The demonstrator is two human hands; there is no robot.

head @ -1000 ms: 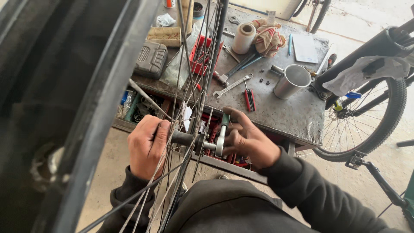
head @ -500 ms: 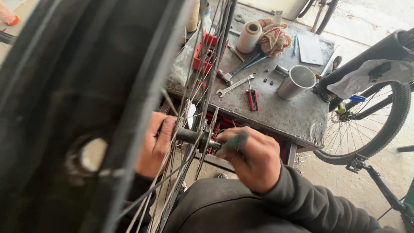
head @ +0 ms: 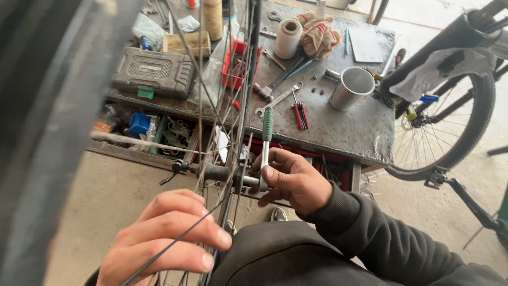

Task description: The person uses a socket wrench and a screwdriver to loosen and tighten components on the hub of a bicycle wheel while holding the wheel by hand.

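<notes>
In the head view, the right hand [head: 296, 180] is clenched around a steel wrench [head: 265, 145] with a ribbed green grip, its lower end set on the dark hub axle [head: 219, 171] of a bicycle wheel [head: 233, 106] with thin wire spokes. The left hand [head: 166, 241] curls loosely, its fingers pressed together over a spoke near the lower edge. Beyond them, the scuffed grey metal counter [head: 344, 127] carries a shiny metal cup [head: 351, 87], a roll of pale tape [head: 288, 38] and a ribbed dark plastic case [head: 153, 71].
</notes>
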